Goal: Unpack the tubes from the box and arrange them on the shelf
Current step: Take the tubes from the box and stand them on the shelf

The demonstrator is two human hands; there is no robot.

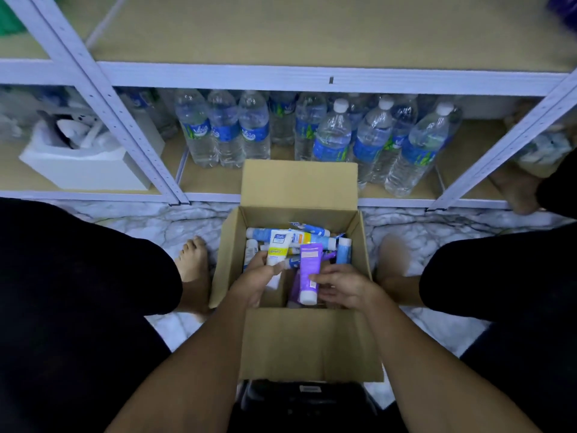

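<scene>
**Both hands in box, one tube each**

Left hand (260,276) pinches a white-and-yellow plastic tube (278,246), whose lower end is hidden behind the fingers. Right hand (346,287) grips a purple plastic tube with white cap (309,273), cap toward the camera. Both tubes sit over the open brown cardboard box (229,245) on the marble-pattern floor (140,226). Blue and white tubes (312,237) are piled inside, labels mostly unreadable. Behind is a white metal shelf (312,78) with clear water bottles (331,132) on its lower board. A blurred purple object (563,7) is cut off at top right.
</scene>
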